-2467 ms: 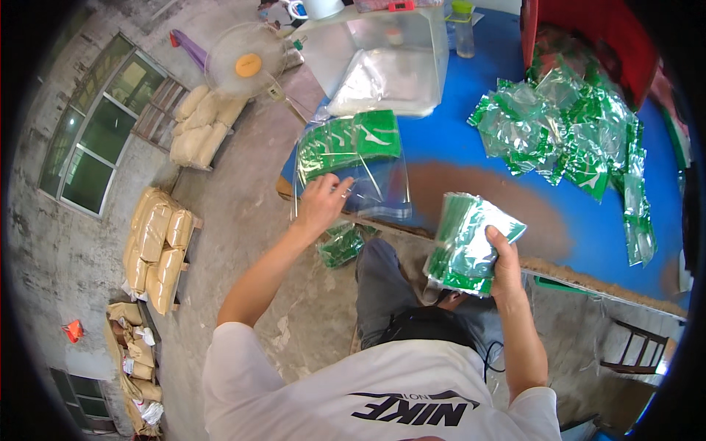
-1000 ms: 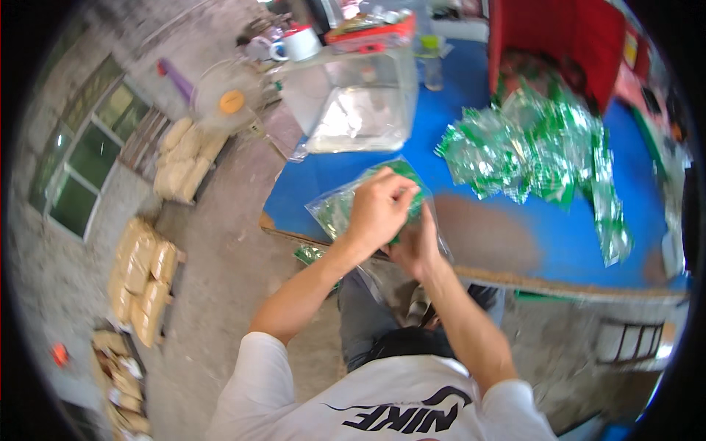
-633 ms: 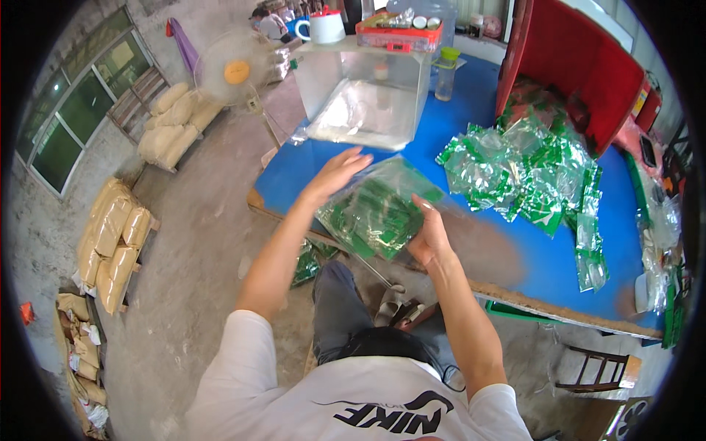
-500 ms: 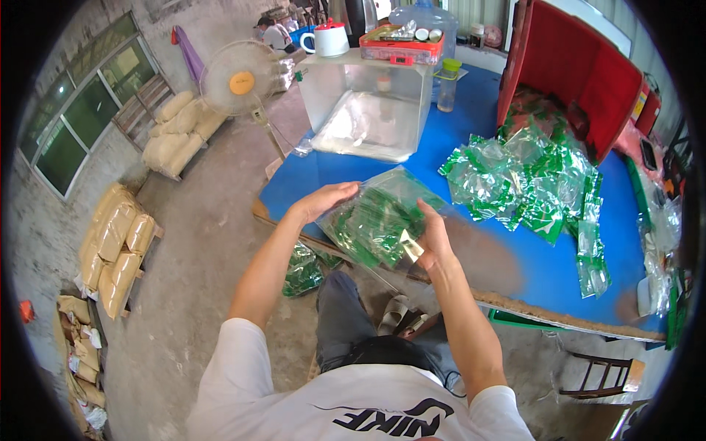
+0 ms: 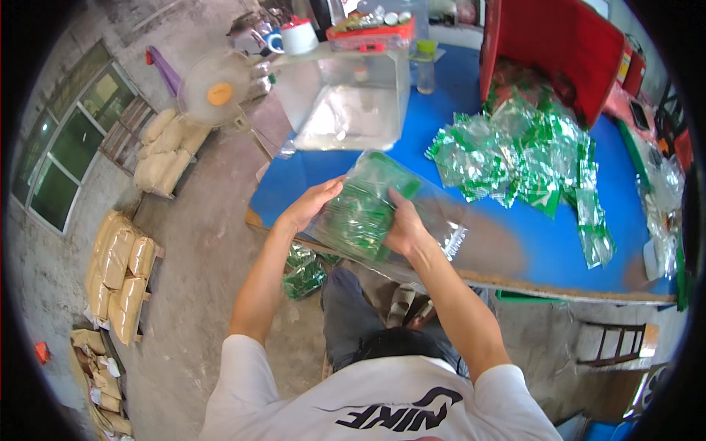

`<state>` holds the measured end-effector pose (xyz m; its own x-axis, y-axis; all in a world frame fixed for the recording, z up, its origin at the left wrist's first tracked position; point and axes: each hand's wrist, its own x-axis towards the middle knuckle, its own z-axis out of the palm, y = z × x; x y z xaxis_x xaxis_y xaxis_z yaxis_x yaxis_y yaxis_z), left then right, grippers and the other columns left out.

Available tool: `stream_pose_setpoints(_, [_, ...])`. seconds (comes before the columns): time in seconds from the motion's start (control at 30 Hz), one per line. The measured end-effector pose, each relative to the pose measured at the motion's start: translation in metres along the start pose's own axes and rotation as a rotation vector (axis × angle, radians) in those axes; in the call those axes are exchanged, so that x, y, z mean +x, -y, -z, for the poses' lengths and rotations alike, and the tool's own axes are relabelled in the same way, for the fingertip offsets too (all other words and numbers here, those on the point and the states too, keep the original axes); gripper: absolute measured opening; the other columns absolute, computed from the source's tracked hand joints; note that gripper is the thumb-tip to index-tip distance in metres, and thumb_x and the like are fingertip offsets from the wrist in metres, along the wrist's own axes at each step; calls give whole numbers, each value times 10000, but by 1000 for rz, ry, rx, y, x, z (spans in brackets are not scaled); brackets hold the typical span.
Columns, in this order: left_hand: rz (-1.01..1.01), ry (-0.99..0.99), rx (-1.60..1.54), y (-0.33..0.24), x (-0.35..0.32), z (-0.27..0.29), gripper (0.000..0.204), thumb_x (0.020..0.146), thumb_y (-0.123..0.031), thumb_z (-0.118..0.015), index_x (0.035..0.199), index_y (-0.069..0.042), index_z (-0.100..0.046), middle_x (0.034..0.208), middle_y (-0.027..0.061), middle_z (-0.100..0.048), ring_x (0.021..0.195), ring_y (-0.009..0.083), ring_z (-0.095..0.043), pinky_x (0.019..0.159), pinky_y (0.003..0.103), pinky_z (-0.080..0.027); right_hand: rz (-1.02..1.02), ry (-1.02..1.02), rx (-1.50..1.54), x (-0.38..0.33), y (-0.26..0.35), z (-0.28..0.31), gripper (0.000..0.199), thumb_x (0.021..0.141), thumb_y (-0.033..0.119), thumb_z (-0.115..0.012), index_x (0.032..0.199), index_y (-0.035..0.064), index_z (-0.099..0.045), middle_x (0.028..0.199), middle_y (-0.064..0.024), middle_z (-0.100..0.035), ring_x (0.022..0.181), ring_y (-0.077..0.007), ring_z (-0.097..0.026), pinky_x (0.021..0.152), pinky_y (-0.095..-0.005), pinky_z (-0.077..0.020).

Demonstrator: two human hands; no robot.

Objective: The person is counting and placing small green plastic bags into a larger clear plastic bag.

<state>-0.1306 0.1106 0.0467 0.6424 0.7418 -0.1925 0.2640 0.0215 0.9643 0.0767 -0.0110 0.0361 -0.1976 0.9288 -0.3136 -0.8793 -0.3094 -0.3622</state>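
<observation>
A clear plastic bag (image 5: 368, 209) stuffed with green sachets lies tilted over the near edge of the blue table (image 5: 441, 242). My left hand (image 5: 309, 208) grips its left side. My right hand (image 5: 403, 226) holds the right side of the bag, fingers pressed on the plastic. The bag's open end (image 5: 448, 239) trails to the right on the table. A loose heap of green sachets (image 5: 515, 158) lies further right on the table, apart from both hands.
A clear plastic box (image 5: 346, 103) stands at the table's far left, a red crate (image 5: 544, 44) at the far right. A fan (image 5: 217, 92) stands left of the table. Green packets (image 5: 303, 272) lie on the concrete floor. Tan sacks (image 5: 118, 272) are stacked at the left.
The stack of green sachets from my right hand has gone into the clear bag. Both hands now hold the filled bag, which has shifted toward the table's near edge.
</observation>
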Motion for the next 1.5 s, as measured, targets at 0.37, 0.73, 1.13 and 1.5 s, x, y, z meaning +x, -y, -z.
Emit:
stream_pose_setpoints(0.37, [97, -23, 184, -21, -18, -27, 679, 979, -401, -646, 1509, -34, -434, 1451, 87, -540, 1310, 178, -498, 1070, 321, -407, 66, -114, -51, 0, -40, -17, 480, 1103, 342, -352, 1427, -6, -422, 1361, -160, -550, 1176, -309, -617, 997, -512, -523])
stream_pose_setpoints(0.73, [111, 121, 116, -10, 36, -26, 682, 967, -391, -669, 1474, 14, -455, 1396, 116, -569, 1242, 194, -545, 1044, 328, -433, 878, -643, -1625, 12, 28, 90, 441, 1032, 335, -471, 918, -59, -634, 836, -336, -636, 837, -551, -598, 734, -600, -480])
stream_pose_setpoints(1.13, [182, -154, 442, -20, -35, -33, 508, 983, -438, -635, 993, 67, -697, 850, 68, -686, 757, 120, -596, 671, 299, -478, 811, 56, -1855, -49, -27, 73, 310, 1000, 220, -477, 944, -46, -626, 880, -246, -675, 727, -407, -675, 684, -481, -561])
stream_pose_setpoints(1.5, [253, -215, 634, -40, 17, -28, 636, 890, -561, -694, 1036, 58, -716, 938, 149, -719, 846, 241, -681, 790, 360, -527, 321, 10, -753, -32, -51, 56, 303, 1074, 234, -443, 1106, -20, -606, 881, -82, -662, 762, -168, -637, 694, -310, -541])
